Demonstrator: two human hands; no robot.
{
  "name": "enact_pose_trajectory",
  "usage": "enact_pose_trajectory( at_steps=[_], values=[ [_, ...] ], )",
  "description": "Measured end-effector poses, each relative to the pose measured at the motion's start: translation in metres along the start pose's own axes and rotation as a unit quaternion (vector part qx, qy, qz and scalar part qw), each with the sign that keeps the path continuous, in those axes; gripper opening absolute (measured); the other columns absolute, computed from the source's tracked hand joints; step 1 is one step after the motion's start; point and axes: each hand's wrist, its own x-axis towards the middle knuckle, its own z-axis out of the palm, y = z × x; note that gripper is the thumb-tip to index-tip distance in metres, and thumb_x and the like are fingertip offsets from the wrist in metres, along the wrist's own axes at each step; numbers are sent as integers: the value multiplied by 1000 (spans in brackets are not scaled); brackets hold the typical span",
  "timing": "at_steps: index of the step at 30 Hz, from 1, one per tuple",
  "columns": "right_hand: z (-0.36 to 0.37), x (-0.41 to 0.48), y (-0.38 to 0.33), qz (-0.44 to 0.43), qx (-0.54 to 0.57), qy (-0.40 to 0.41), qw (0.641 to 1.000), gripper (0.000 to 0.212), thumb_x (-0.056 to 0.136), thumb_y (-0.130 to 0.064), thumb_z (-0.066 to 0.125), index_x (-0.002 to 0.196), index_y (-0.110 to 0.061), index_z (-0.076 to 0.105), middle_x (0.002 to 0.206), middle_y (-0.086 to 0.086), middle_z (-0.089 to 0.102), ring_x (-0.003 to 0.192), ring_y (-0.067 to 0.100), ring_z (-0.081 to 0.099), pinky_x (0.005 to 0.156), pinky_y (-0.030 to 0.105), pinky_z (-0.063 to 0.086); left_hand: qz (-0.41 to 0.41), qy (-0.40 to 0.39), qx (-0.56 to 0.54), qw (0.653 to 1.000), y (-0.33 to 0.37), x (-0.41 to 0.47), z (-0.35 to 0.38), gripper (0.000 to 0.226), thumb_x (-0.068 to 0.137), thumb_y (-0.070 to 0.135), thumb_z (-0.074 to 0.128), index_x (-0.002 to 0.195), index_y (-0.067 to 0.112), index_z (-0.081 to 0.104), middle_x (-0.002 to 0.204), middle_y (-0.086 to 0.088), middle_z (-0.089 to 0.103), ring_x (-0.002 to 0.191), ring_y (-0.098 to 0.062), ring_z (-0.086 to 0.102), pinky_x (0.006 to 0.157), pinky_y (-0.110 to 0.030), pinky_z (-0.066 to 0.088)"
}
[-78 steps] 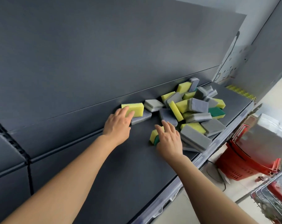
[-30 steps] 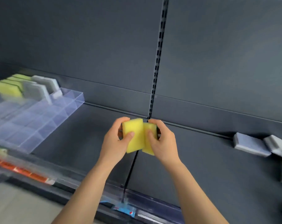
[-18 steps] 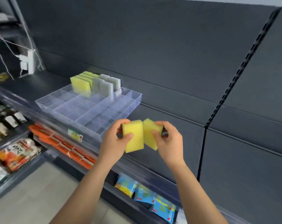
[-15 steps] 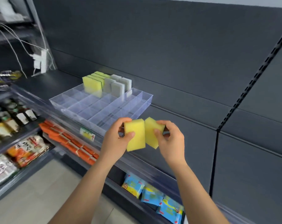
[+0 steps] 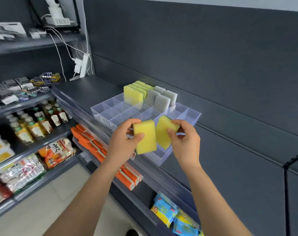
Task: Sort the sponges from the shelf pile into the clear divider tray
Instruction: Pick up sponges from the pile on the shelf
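Observation:
My left hand [image 5: 122,142] grips a yellow sponge [image 5: 144,136] upright, thumb across its face. My right hand [image 5: 185,142] pinches a second yellow sponge [image 5: 164,131], tilted, right beside the first. Both sponges hover over the near right corner of the clear divider tray [image 5: 109,110] on the dark shelf. At the tray's far side stand a row of yellow sponges [image 5: 133,93] and, to their right, three grey sponges [image 5: 162,100]. The shelf pile is out of view.
The dark shelf surface [image 5: 87,90] runs left of the tray, with a clear front rail [image 5: 71,104]. Below are orange packets [image 5: 93,143] and blue packets [image 5: 167,213]. Bottles [image 5: 40,120] and snack bags fill the left shelves. White cables and a power strip [image 5: 81,65] hang at the back.
I took two yellow sponges off the pile and carried them left along the shelf. The tray has come close under my hands, and the two sponges have parted slightly.

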Motion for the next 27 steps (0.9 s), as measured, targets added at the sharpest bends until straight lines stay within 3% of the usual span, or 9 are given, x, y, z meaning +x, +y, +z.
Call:
enact_pose_trajectory(
  at_steps=[6, 10, 13, 18, 22, 27],
  values=[
    [56, 55, 1, -21, 0, -12, 1000, 20, 86, -14, 68, 102, -25, 62, 103, -7, 60, 83, 4, 56, 67, 9, 44, 7, 5, 11, 1000, -24, 64, -27, 37, 85, 13, 68, 103, 43, 54, 110, 4, 62, 99, -9, 59, 77, -20, 48],
    [92, 93, 3, -20, -3, -2, 1000, 21, 85, -14, 69, 103, -23, 62, 105, -5, 60, 84, 9, 56, 72, 17, 47, 6, -6, 18, 1000, -38, 107, -42, 34, 86, 9, 66, 107, 34, 56, 109, 3, 63, 98, -7, 60, 78, -21, 49],
    [117, 119, 6, -26, -11, -8, 1000, 21, 85, -13, 69, 104, -20, 62, 105, -5, 60, 84, 10, 55, 71, 13, 46, 10, -12, 24, 1000, -51, 138, -51, 34, 85, 7, 66, 108, 31, 56, 108, 3, 63, 99, -11, 60, 82, -29, 50],
    [153, 151, 11, -29, -27, -20, 999, 23, 83, -10, 69, 103, -18, 63, 107, -2, 60, 84, 13, 54, 76, 27, 51, 14, -5, 43, 999, -67, 175, -65, 35, 84, 4, 66, 105, 30, 57, 107, 4, 62, 97, -9, 59, 78, -22, 49],
    [178, 169, 9, -30, -46, -31, 998, 23, 84, -8, 68, 104, -17, 62, 102, -2, 59, 84, 12, 53, 75, 24, 49, 16, 3, 36, 999, -77, 198, -80, 38, 82, 2, 66, 102, 33, 57, 105, 7, 63, 98, -12, 60, 80, -29, 52],
    [206, 181, 13, -25, -81, -25, 996, 23, 84, -6, 66, 104, -16, 62, 101, 2, 59, 73, 5, 50, 75, 31, 51, 22, -14, 23, 999, -88, 226, -97, 38, 82, 1, 65, 102, 32, 57, 105, 8, 63, 97, -9, 60, 77, -20, 49]
  ],
)
